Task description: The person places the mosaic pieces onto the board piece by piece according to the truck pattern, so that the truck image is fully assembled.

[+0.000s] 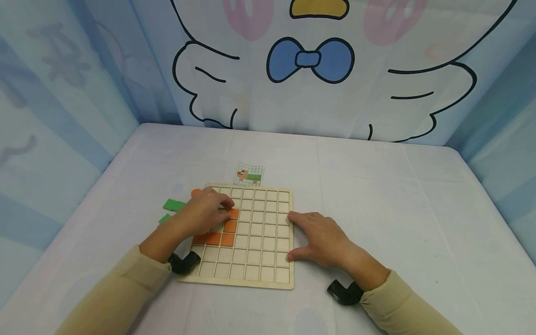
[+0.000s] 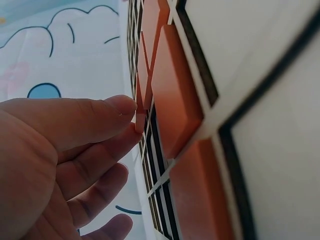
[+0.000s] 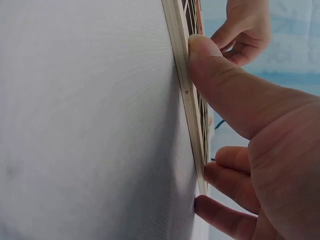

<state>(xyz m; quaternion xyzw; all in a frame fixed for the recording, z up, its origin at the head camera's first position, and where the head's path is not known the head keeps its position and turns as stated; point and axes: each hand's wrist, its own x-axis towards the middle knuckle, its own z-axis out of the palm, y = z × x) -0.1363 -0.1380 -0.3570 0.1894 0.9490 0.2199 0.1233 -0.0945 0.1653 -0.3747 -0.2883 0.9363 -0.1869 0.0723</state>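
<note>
A wooden grid board [image 1: 268, 256] lies on the table, with several orange tiles [image 1: 213, 238] set in its left cells. My left hand [image 1: 205, 211] reaches over the board's upper left part. In the left wrist view its thumb and index finger pinch an orange tile [image 2: 140, 112] at the grid; the other fingers are loosely bent. My right hand [image 1: 324, 237] steadies the board's right edge. In the right wrist view its thumb [image 3: 205, 47] lies against the wooden rim [image 3: 186, 95], and other fingertips touch farther along it.
Green pieces [image 1: 173, 204] and an orange round piece [image 1: 195, 191] lie left of the board, partly hidden by my left hand. A small picture card [image 1: 249, 174] with a grid drawing lies behind the board. Printed curtains [image 1: 310, 102] enclose the white table [image 1: 377, 186].
</note>
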